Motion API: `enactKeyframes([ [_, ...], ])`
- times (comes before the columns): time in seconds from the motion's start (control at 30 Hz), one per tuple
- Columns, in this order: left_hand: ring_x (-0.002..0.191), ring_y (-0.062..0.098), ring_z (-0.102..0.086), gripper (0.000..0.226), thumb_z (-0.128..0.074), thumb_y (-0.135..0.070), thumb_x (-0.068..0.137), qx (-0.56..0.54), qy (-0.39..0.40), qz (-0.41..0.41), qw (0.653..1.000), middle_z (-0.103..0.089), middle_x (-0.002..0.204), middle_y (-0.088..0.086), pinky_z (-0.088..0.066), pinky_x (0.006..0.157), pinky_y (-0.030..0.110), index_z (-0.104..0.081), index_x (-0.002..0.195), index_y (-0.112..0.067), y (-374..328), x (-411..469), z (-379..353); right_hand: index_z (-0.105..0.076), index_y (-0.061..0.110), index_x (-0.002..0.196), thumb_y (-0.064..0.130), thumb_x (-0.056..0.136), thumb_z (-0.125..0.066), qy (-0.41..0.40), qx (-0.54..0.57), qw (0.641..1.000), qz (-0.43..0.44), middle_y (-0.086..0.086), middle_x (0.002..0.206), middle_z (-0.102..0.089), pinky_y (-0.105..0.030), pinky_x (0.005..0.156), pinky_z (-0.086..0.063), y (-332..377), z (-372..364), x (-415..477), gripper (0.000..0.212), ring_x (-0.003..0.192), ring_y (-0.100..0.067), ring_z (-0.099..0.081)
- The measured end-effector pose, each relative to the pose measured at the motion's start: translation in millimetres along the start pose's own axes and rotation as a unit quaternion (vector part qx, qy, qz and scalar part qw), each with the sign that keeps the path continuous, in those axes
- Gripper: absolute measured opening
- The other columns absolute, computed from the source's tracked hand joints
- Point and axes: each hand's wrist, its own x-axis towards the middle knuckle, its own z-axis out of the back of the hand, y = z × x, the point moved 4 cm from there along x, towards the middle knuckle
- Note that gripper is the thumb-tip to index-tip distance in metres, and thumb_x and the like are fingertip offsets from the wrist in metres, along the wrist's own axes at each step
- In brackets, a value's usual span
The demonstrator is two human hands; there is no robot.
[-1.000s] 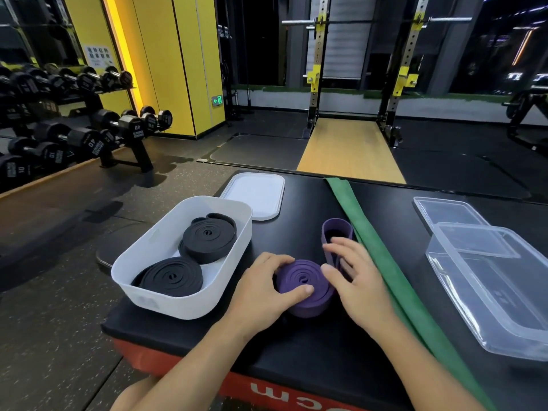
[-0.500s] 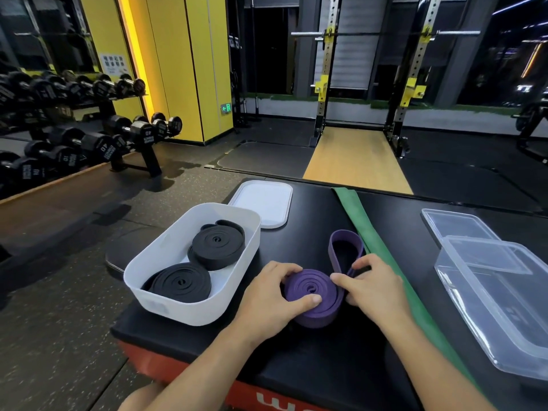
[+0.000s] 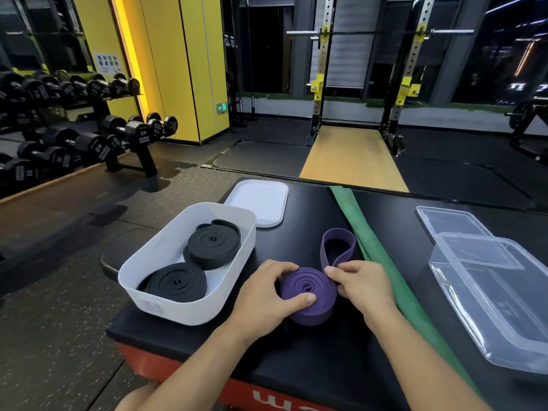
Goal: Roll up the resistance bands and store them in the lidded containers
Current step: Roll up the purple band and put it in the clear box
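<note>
Both hands engaged: my left hand (image 3: 264,295) grips the coil (image 3: 311,311) against unwinding; my right hand (image 3: 363,287) pinches its tail (image 3: 338,237) taut.

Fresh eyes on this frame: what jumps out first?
The mostly rolled purple band at the middle of the black table, with the left hand gripping the coil and the right hand pinching its loose tail. Next, the white bin to its left holding two black rolled bands. The long green band lies unrolled to the right, beside a clear container.
</note>
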Motion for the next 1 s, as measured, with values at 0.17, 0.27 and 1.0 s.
enactKeyframes([
  [0.17,0.107,-0.008,-0.058,0.06,-0.085,-0.061,0.071,0.0,-0.003,0.002,1.0,-0.062,0.116,-0.024,-0.049,0.095,0.018,-0.066,0.124,-0.041,1,1,1,-0.082,0.023,0.091,0.03,0.084,-0.082,0.0,-0.075,0.996,0.041,0.008,0.088,-0.078,-0.039,0.087,-0.057,15,-3,1,0.011,0.091,-0.017,-0.072],
  [0.27,0.107,-0.007,-0.058,0.063,-0.083,-0.065,0.069,0.001,-0.004,-0.001,1.0,-0.063,0.116,-0.024,-0.05,0.095,0.02,-0.066,0.125,-0.041,1,0,0,-0.082,0.021,0.102,0.024,0.093,-0.073,-0.002,-0.124,0.989,0.078,0.005,0.098,-0.078,-0.027,0.081,-0.049,22,-5,-4,0.013,0.096,-0.017,-0.069],
  [1.0,0.113,-0.006,-0.061,0.072,-0.082,-0.066,0.067,-0.025,0.003,-0.005,1.0,-0.065,0.12,-0.023,-0.05,0.1,0.019,-0.068,0.131,-0.037,-3,0,1,-0.052,0.028,0.146,0.026,0.098,-0.058,0.155,-0.109,0.972,0.138,0.02,0.107,-0.049,-0.02,0.09,-0.034,23,-10,-42,0.048,0.125,-0.01,-0.045],
])
